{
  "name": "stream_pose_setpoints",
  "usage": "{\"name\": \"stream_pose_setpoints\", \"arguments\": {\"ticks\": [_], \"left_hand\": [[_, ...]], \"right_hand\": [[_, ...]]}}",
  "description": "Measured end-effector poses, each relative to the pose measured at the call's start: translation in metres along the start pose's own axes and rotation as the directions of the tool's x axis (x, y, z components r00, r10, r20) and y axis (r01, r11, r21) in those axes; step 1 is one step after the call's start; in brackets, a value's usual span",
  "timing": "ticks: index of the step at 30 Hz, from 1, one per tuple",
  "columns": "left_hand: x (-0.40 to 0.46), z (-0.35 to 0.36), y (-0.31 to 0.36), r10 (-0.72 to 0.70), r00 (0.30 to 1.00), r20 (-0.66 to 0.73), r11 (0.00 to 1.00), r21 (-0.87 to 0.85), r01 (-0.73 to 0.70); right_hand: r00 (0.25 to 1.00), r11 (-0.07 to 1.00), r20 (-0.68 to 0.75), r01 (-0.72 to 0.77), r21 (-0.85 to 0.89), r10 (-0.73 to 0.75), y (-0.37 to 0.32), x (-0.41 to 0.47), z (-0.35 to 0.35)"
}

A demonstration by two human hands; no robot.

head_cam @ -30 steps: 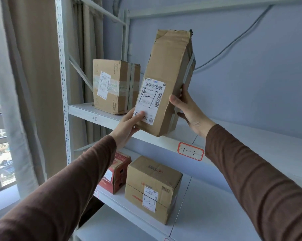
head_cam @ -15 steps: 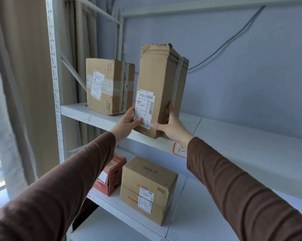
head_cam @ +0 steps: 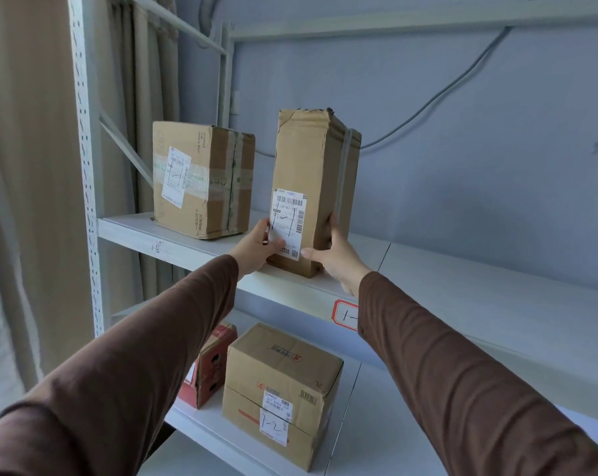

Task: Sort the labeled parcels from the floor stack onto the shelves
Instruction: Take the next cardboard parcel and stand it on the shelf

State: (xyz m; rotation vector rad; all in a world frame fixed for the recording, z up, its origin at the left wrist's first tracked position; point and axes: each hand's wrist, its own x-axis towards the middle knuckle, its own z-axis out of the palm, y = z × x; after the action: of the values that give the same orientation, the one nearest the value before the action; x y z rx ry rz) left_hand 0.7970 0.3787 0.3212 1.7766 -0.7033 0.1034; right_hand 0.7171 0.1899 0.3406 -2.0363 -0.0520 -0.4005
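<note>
You've got both hands on the tall parcel (head_cam: 311, 187), which stands upright on the upper shelf (head_cam: 462, 269), w/ its base near the shelf's front edge. Your left hand (head_cam: 256, 247) sits at the box's 7 o'clock corner, thumb lying over the lower part of the shipping label (head_cam: 287, 225), the other fingers hidden round the left side. Your right hand (head_cam: 335, 255) clamps the 5 o'clock corner: thumb across the front face just beside the label, fingers wrapped up the right side along the strapping band. Hands are apart, box between them. Can't tell whether the base sits fully flat.

At 9 o'clock from that parcel, on the same shelf, stands a squat taped carton (head_cam: 201, 180), near but not touching it. A red-bordered shelf tag (head_cam: 344, 314) sticks on the front edge at 5 o'clock from the parcel, partly hidden by your right sleeve.

On the lower shelf (head_cam: 376, 424), approx 6 o'clock, sits a brown box marked "1-2" (head_cam: 280, 393), w/ a red box (head_cam: 211, 369) just beside it at its 9 o'clock, half hidden by your left sleeve. A grey cable (head_cam: 428, 104) runs down the wall at 1 o'clock; a curtain (head_cam: 26, 201) hangs at far 9 o'clock.
</note>
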Motion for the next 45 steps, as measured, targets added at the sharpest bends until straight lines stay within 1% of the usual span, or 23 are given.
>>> {"name": "stream_pose_setpoints", "arguments": {"ticks": [7, 17, 22, 27, 30, 34, 36, 38, 40, 42, 45], "left_hand": [[0.017, 0.006, -0.005, -0.012, 1.000, 0.002, 0.997, 0.074, 0.012], [0.015, 0.007, -0.005, -0.033, 0.999, -0.003, 0.999, 0.031, 0.033], [0.014, 0.007, -0.004, -0.050, 0.999, 0.004, 0.999, -0.003, 0.050], [0.010, 0.009, -0.001, -0.056, 0.998, -0.006, 0.998, 0.028, 0.056], [0.004, 0.011, 0.000, -0.031, 0.998, -0.056, 0.998, 0.053, 0.034], [-0.015, 0.017, 0.005, -0.005, 0.987, -0.159, 0.977, 0.211, 0.039], [-0.028, 0.024, 0.008, 0.019, 0.979, -0.203, 0.958, 0.285, 0.041], [-0.045, 0.031, 0.011, 0.059, 0.970, -0.237, 0.936, 0.350, 0.028], [-0.063, 0.038, 0.015, 0.118, 0.964, -0.238, 0.904, 0.427, -0.005], [-0.082, 0.045, 0.023, 0.178, 0.963, -0.204, 0.845, 0.533, -0.043], [-0.110, 0.063, 0.036, 0.206, 0.966, -0.155, 0.748, 0.662, -0.053]], "right_hand": [[0.998, 0.998, -0.065, -0.008, 0.060, 0.012, 0.011, 0.007, -0.007], [0.992, 0.999, -0.125, 0.006, 0.052, 0.001, 0.019, 0.004, -0.005], [0.993, 1.000, -0.122, 0.009, 0.020, -0.007, 0.019, 0.002, -0.004], [0.993, 1.000, -0.118, -0.003, -0.011, 0.002, 0.017, -0.003, -0.004], [0.995, 1.000, -0.103, -0.016, -0.025, 0.013, 0.012, -0.009, -0.004], [0.997, 0.999, -0.081, -0.015, -0.049, 0.011, 0.010, -0.026, -0.008], [0.997, 0.996, -0.070, 0.016, -0.092, -0.023, 0.010, -0.039, -0.012], [0.997, 0.983, -0.056, 0.049, -0.177, -0.060, 0.009, -0.053, -0.019], [0.993, 0.956, -0.037, 0.094, -0.278, -0.109, 0.008, -0.069, -0.027], [0.986, 0.915, -0.023, 0.142, -0.378, -0.163, 0.010, -0.085, -0.036], [0.971, 0.840, -0.006, 0.205, -0.503, -0.240, 0.015, -0.114, -0.048]]}}
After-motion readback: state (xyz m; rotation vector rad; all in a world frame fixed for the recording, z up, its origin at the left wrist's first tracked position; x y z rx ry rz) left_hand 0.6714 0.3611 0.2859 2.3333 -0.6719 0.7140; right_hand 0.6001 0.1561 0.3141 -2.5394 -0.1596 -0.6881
